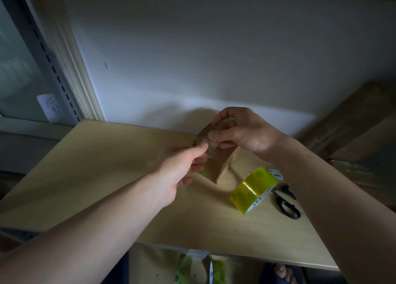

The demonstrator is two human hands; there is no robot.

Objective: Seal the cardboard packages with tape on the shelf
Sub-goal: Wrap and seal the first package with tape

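A small flat cardboard package (216, 163) stands tilted on one corner on the pale wooden shelf (96, 166). My left hand (182, 172) grips its left side, thumb on the front face. My right hand (242, 131) pinches its upper edge from above, fingers curled over the top. A roll of yellow-green tape (252, 189) lies on the shelf just right of the package, under my right forearm. Black-handled scissors (286, 204) lie right of the roll.
Large brown cardboard boxes (362, 138) are stacked at the right end of the shelf. A white wall backs the shelf, with a slotted metal upright (53, 69) at the left. More tape rolls (214, 271) show below the shelf's front edge.
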